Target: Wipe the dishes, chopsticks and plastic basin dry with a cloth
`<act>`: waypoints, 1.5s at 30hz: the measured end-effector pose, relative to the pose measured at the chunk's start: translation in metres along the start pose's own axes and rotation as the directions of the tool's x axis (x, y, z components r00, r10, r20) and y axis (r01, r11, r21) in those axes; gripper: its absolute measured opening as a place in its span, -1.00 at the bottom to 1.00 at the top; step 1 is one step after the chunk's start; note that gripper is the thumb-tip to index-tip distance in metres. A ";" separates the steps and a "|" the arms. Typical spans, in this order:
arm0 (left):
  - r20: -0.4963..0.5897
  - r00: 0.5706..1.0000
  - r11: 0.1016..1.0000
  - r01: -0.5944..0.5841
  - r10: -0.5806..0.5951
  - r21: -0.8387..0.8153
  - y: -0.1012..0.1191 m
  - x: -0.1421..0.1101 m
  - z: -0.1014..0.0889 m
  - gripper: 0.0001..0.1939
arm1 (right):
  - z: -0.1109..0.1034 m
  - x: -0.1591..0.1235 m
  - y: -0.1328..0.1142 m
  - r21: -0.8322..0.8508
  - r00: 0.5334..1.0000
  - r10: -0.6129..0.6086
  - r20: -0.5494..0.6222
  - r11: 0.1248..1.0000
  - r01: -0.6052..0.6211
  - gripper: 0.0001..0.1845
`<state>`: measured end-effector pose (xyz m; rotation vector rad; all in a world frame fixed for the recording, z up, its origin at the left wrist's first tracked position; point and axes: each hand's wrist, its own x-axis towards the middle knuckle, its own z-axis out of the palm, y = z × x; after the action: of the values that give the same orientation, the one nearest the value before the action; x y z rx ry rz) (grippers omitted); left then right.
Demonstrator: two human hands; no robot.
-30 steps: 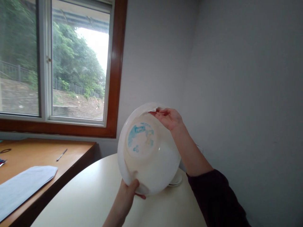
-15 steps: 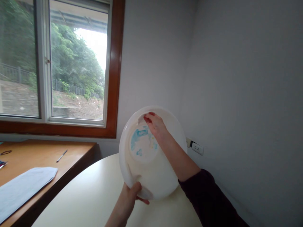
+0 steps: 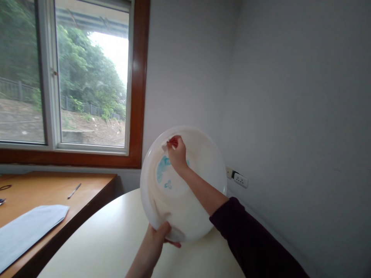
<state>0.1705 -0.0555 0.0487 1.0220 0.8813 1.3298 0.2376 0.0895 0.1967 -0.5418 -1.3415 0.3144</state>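
Observation:
A round white plastic basin (image 3: 199, 208) is tilted up over the table with its inside facing me. Blue printed figures show on its bottom, partly covered by my right arm. My left hand (image 3: 159, 235) grips the basin's lower left rim, thumb inside and fingers behind. Inside the basin, near the upper left wall, my right hand (image 3: 177, 152) is closed in a pinch. A small whitish piece (image 3: 164, 147), like a scrap of tissue, shows at its fingertips against the wall; its kind is hard to make out.
Below the basin is a round cream table (image 3: 95, 235). To the left, a wooden desk (image 3: 95, 181) bears white paper (image 3: 34, 224), a pen (image 3: 74, 191) and a dark ring-shaped thing (image 3: 5, 187). A socket (image 3: 240, 180) is on the wall behind, right of the basin.
My right hand has moved left along the basin's upper inside wall, with its wrist bent more upright. My left hand keeps its hold on the rim; the view has shifted slightly.

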 end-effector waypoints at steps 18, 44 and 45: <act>-0.032 0.995 0.989 -0.094 0.091 -0.111 0.001 -0.009 -0.002 -0.54 | -0.102 0.045 0.002 -0.684 0.720 -0.101 0.687 0.245 0.687 -0.66; -0.230 0.963 0.935 -0.204 0.139 -0.290 0.025 -0.005 -0.001 -0.71 | -0.113 -0.073 -0.033 -0.557 0.301 0.471 0.830 0.652 0.515 -0.63; -0.228 0.964 0.935 -0.203 0.138 -0.292 0.026 -0.005 0.000 -0.71 | -0.113 -0.071 -0.031 -0.562 0.323 0.460 0.827 0.669 0.487 -0.61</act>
<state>0.1611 -0.0615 0.0725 0.7345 0.7119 1.6861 0.3302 0.0058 0.1400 -1.1624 -2.7778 -0.0334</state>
